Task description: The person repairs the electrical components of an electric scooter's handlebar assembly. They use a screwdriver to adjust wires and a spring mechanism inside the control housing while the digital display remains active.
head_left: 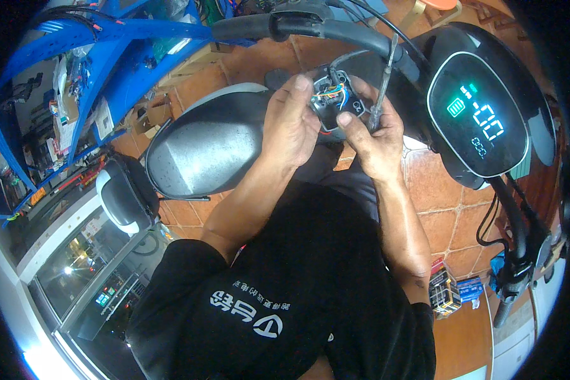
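My left hand (290, 123) grips a small black switch housing (337, 101) with coloured wires showing inside it, thumb on its upper left edge. My right hand (375, 136) supports the housing from below and right, thumb pressed on its lower rim, while its fingers hold a screwdriver (382, 82) that points up past the handlebar (335, 28). Both hands are raised just under the scooter's black handlebar, with a cable running from the bar into the housing.
A round black scooter display (478, 114) glows with green and white figures at the right. The grey seat (209, 142) lies at the left. A right grip with brake lever (516, 272), small boxes (446, 292) on the tiled floor and blue shelving (107, 57) surround me.
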Motion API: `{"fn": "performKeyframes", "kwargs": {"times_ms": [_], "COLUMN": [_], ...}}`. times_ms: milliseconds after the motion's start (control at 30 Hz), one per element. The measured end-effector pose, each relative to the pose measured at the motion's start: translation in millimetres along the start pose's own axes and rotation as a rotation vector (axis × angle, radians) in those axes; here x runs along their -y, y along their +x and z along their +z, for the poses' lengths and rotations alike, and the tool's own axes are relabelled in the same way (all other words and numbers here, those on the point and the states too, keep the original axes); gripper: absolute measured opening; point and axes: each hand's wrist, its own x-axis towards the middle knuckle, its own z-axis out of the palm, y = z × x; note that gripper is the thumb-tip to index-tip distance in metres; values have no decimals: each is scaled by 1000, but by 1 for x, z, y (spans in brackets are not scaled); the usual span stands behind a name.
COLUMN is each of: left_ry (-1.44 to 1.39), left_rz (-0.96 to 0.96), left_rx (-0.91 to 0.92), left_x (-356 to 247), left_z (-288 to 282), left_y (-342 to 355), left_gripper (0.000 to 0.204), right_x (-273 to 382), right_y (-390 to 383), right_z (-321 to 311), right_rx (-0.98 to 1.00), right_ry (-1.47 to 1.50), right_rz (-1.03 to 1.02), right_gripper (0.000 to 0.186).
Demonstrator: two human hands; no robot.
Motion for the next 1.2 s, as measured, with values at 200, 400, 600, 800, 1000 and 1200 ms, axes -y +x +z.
{"fn": "performKeyframes", "kwargs": {"times_ms": [200,400,600,800,1000,1200], "left_ry": [-75,-233,-124,515,626,504], "left_rz": [-80,-171,37,429,418,323], "left_rx": [130,314,291,215,160,169], "left_x": [-3,-6,-2,5,-2,-25], "left_z": [-8,-7,-3,-4,4,13], "left_y": [-3,-6,-5,-4,-14,-17], "left_gripper": [68,69,60,75,72,50], "right_x": [3,2,-1,25,40,40], "right_y": [-9,-12,-19,-17,-6,-1], "right_z": [2,6,11,7,9,4], "right_rx": [-22,-30,-180,-38,-74,-114], "right_ry": [57,129,-211,-239,-131,-166], "right_rz": [33,30,-176,-216,-51,-2], "right_gripper": [46,37,32,36,28,24]}}
